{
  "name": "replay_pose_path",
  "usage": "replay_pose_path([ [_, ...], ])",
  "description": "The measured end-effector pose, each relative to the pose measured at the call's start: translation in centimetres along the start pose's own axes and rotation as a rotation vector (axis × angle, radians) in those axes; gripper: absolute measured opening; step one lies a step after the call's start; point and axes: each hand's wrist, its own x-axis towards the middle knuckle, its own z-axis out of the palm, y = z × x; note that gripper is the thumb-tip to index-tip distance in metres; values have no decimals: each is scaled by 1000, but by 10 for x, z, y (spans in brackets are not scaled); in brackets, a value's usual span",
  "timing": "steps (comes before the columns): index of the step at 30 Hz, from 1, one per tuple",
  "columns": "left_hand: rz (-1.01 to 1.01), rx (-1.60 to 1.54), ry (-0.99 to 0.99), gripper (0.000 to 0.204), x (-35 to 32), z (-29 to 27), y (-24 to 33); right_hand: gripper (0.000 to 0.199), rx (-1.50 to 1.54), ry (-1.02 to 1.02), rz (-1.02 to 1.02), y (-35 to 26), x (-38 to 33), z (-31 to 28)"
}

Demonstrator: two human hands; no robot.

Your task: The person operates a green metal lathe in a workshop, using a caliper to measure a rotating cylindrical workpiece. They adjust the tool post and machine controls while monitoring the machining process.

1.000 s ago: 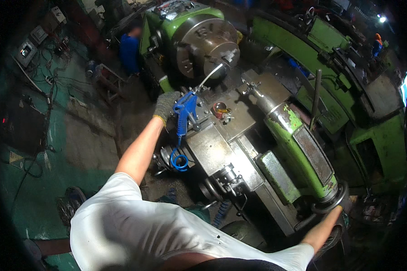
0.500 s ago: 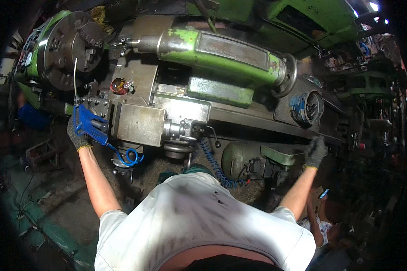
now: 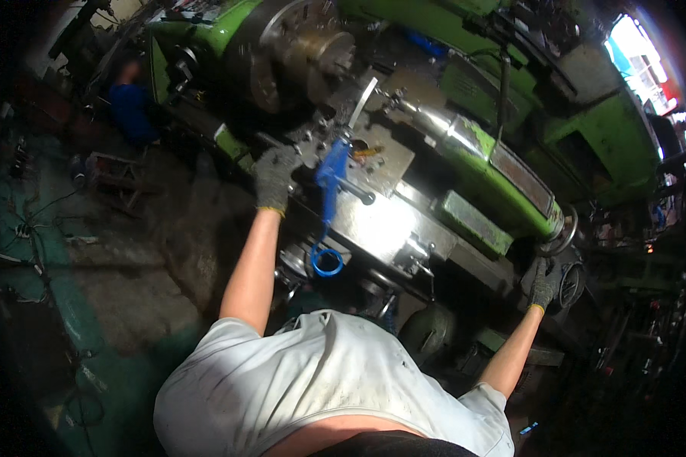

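Observation:
My left hand (image 3: pixel 277 174), in a grey knitted glove, lies at the left side of the lathe's tool post, close beside a blue air blow gun (image 3: pixel 331 180). Its fingers are too dark and blurred to make out a grip. The gun stands nozzle up over the carriage, a blue coiled hose (image 3: pixel 327 261) hanging below it. Far to the right, my gloved right hand (image 3: pixel 543 288) reaches up to the near edge of the tailstock handwheel (image 3: pixel 564 234), its fingers closed at the rim. The round chuck (image 3: pixel 282 53) is at the far left of the green tailstock (image 3: pixel 522 179).
A round tin (image 3: pixel 572 285) stands right of my right hand. Below the bed sits a dark green rounded tank (image 3: pixel 427 329). A person in blue (image 3: pixel 132 110) is at the far left. Cables (image 3: pixel 34 244) run over the floor on the left.
The view has turned, so the lathe now slants down to the right. My right hand has gone from in front of the bed to the handwheel. My left hand stays by the blow gun.

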Motion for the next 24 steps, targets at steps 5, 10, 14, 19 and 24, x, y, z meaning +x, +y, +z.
replay_pose_path([
  [5,293,78,-77,16,9,0,-22,63,-265,163,245,-33,59,11],
  [10,340,194,-109,14,-8,-4,4,91,-229,161,622,-2,75,44],
  [14,316,148,-104,15,-6,1,8,73,-545,330,471,20,82,56],
  [19,272,103,-83,13,-3,-2,6,45,-533,247,494,58,90,70],
  [24,304,90,-18,8,-1,-5,-3,61,-191,47,601,14,147,40],
])
